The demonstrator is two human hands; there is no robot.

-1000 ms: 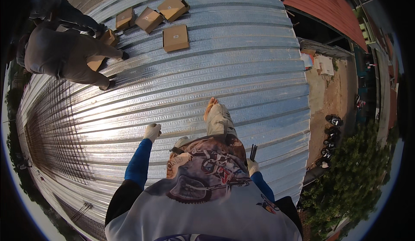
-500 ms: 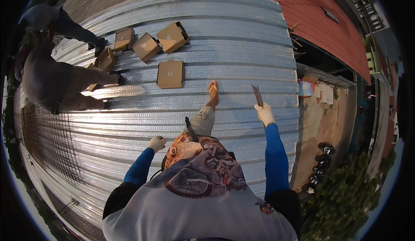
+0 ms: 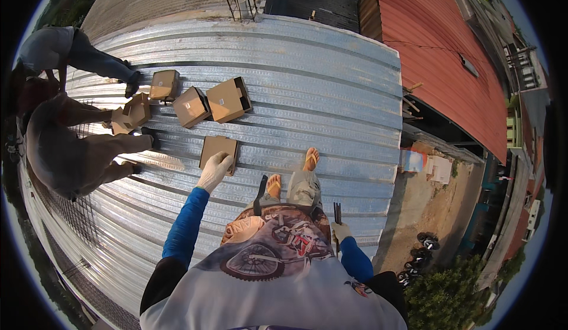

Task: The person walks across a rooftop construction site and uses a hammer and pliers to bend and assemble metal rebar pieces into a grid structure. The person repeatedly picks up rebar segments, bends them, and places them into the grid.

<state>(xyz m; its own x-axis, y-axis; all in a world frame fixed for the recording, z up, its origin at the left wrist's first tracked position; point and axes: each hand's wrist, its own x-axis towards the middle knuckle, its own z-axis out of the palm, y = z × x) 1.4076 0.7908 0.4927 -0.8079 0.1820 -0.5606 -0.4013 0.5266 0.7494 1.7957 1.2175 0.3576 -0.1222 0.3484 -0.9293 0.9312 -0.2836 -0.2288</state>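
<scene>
Cardboard box [image 3: 219,150]: left hand [image 3: 214,170], swung forward, now open above it; right hand [image 3: 339,232] dropped, gripping dark tool [image 3: 337,213].

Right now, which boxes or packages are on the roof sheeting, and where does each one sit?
Flat brown cardboard box: under the left hand, on the ribbed metal sheeting.
Larger brown box: just beyond it, pale label on top.
Brown box: to the larger one's left, tilted.
Brown box: further left.
Brown box: beside the crouching person.

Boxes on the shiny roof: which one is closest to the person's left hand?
The flat brown box lying alone, nearest the person's feet. The gloved left hand reaches right to its edge, while the other boxes sit in a cluster farther up the metal roof.
</scene>
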